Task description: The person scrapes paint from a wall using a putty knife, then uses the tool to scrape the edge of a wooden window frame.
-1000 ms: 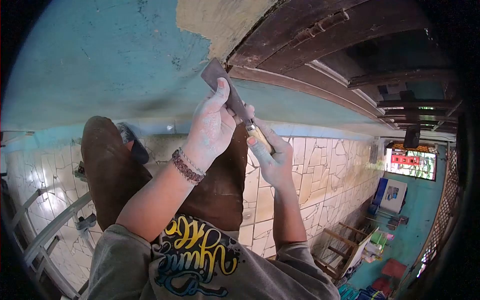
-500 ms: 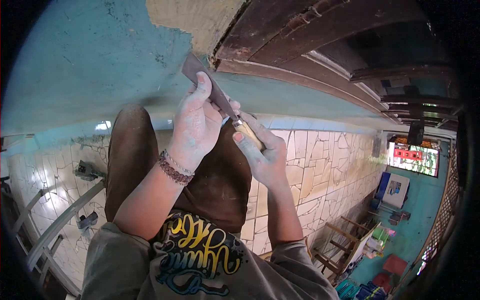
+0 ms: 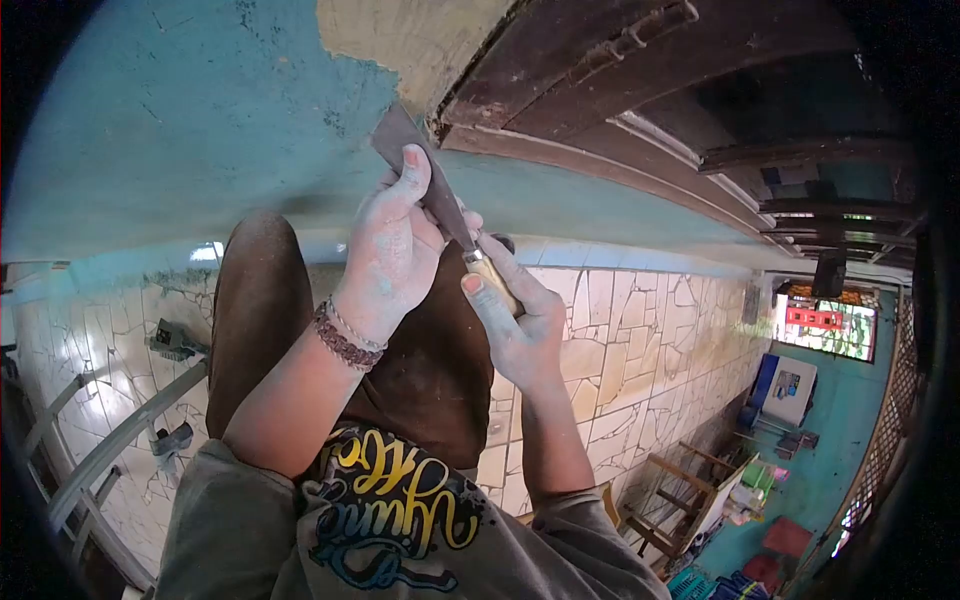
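Only sizeable writing was the shirt print (image 3: 400, 505), lower centre of the frame: yellow-to-blue script on a dark shirt, upside down and creased, couldn't read it reliably. White-and-blue box (image 3: 785, 388) at right had a dark picture or label on its face, too small to read; red item (image 3: 812, 318) by the bright window above it, any lettering unreadable. Scraper (image 3: 446, 207) was just above frame centre, tilted, blade up-left, handle down-right. Right grip (image 3: 522, 315) was closed round its wooden handle, covering part of it. Left grip (image 3: 392, 235) was pinching the blade, thumb on the upper face, fingers mostly hidden underneath. Blade end was near the edge of the beige patch (image 3: 400, 40) on the blue wall (image 3: 200, 130); couldn't tell if it touched. Patch was cut off by the top edge. Dark wooden frame (image 3: 560, 90), upper right, and grey rails (image 3: 130, 430), lower left, ran into the black lens border.
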A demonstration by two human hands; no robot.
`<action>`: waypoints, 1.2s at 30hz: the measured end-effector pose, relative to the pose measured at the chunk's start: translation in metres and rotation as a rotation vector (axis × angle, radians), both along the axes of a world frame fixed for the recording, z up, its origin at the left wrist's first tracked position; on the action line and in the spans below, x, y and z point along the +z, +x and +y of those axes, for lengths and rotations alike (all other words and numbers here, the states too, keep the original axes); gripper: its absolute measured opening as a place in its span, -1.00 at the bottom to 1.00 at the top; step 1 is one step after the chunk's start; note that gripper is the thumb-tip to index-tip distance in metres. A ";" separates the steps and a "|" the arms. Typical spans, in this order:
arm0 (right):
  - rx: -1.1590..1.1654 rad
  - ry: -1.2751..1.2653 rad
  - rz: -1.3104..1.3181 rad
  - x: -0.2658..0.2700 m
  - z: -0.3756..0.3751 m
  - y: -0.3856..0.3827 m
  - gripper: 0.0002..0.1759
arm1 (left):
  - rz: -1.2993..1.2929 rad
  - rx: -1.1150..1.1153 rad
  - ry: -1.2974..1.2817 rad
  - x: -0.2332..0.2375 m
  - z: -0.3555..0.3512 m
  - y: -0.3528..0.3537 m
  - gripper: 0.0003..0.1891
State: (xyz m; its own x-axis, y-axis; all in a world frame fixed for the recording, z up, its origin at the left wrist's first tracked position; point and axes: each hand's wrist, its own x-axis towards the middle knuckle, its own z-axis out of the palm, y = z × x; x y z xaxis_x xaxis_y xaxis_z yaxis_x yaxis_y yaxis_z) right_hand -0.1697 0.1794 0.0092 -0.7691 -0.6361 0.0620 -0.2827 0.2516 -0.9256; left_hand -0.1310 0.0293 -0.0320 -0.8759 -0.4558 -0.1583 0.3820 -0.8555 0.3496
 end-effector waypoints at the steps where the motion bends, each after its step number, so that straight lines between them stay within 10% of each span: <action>1: 0.002 -0.026 0.041 -0.002 0.002 0.003 -0.59 | -0.024 -0.007 0.016 0.000 0.004 -0.001 -0.72; 36: -0.021 0.015 0.089 0.053 -0.001 -0.004 -0.64 | 0.146 -0.056 -0.085 0.030 -0.007 -0.004 -0.67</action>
